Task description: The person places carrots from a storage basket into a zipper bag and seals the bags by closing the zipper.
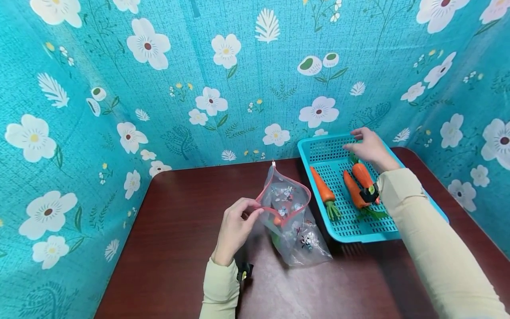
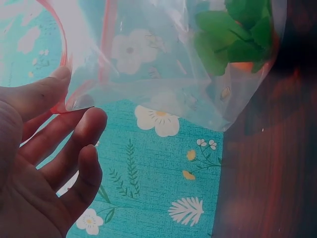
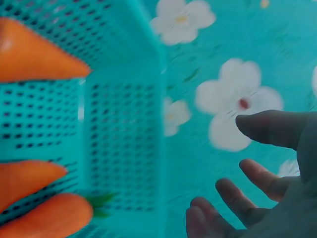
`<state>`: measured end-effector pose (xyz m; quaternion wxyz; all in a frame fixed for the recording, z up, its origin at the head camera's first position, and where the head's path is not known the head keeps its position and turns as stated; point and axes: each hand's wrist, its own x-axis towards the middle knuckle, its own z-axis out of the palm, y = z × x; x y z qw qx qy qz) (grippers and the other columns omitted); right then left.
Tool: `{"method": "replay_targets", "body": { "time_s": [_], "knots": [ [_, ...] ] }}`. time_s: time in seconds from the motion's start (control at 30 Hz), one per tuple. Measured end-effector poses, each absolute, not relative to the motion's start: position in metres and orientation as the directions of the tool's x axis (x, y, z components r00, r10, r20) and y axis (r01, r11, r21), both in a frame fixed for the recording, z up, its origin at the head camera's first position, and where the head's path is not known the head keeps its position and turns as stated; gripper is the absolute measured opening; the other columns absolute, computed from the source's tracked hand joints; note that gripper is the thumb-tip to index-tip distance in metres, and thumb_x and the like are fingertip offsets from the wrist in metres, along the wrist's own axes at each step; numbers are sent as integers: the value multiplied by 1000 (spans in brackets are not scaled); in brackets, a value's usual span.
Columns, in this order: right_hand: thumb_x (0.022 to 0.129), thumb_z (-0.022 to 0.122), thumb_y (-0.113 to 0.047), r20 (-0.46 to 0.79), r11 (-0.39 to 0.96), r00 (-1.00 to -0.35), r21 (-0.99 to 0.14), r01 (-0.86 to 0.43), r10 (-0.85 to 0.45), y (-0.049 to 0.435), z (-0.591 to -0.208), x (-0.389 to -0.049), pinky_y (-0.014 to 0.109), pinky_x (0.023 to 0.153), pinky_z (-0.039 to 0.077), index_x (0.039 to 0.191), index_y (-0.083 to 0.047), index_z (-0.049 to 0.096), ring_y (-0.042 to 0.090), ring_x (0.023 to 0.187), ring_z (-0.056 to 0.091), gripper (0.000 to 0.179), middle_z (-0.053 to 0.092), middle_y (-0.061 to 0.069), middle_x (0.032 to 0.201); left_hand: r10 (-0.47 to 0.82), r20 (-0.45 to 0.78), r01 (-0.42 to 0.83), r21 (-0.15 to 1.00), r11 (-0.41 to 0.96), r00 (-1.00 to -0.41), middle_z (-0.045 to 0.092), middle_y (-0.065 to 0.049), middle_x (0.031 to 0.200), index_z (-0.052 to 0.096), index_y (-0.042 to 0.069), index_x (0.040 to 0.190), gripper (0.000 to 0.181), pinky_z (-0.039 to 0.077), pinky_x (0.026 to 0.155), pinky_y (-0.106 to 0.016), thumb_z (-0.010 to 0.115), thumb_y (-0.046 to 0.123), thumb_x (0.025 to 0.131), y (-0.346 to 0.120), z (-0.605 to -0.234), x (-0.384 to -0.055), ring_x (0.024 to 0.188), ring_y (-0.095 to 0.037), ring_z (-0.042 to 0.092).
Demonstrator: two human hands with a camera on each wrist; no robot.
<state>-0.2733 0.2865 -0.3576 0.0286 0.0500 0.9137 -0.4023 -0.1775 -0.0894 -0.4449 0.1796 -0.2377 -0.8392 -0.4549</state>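
Note:
My left hand [image 1: 235, 228] pinches the red-edged rim of a clear zip bag [image 1: 307, 241] between thumb and fingers. The bag's mouth gapes upward, and its plastic carries small printed figures. Through its wall show green leaves [image 2: 235, 37] and a bit of orange. My right hand [image 1: 370, 148] is over the far end of a turquoise basket [image 1: 346, 238], fingers spread and holding nothing. Inside the basket lie a carrot [image 1: 322, 186] on the left and two more, a slim carrot [image 1: 352, 189] and a thicker carrot [image 1: 361, 175], side by side below the right hand.
The dark red-brown table [image 1: 179, 230] carries the bag, with the basket to its right. A turquoise flowered cloth [image 1: 247, 88] hangs behind and along both sides. The basket's raised rim stands between the bag and the carrots.

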Motion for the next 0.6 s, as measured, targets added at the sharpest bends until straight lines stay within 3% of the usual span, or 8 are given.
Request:
{"method": "replay_targets", "body": {
  "time_s": [0.17, 0.4, 0.6],
  "knots": [
    [97, 51, -25, -195, 687, -976, -695, 209, 100, 301, -382, -282, 63, 99, 36, 149, 7, 15, 53, 126, 32, 71, 20, 38, 147, 233, 506, 551, 681, 483, -830, 65, 3, 85, 70, 14, 95, 15, 53, 59, -30, 78, 14, 81, -90, -444, -176, 68, -6, 55],
    [93, 52, -22, -244, 779, -961, -574, 252, 131, 317, -412, -285, 66, 99, 33, 143, 17, 18, 58, 127, 23, 72, 17, 46, 140, 240, 515, 561, 670, 486, -823, 65, 4, 83, 70, 13, 94, 18, 50, 59, -21, 79, 11, 79, -90, -444, -174, 68, -6, 54],
    [92, 50, -20, -302, 814, -944, -511, 275, 130, 325, -427, -288, 67, 100, 31, 145, 15, 16, 58, 126, 22, 72, 15, 45, 140, 250, 524, 573, 659, 487, -814, 64, 4, 83, 68, 15, 91, 16, 49, 59, -19, 79, 12, 80, -89, -441, -174, 68, -5, 54]
  ]
}}
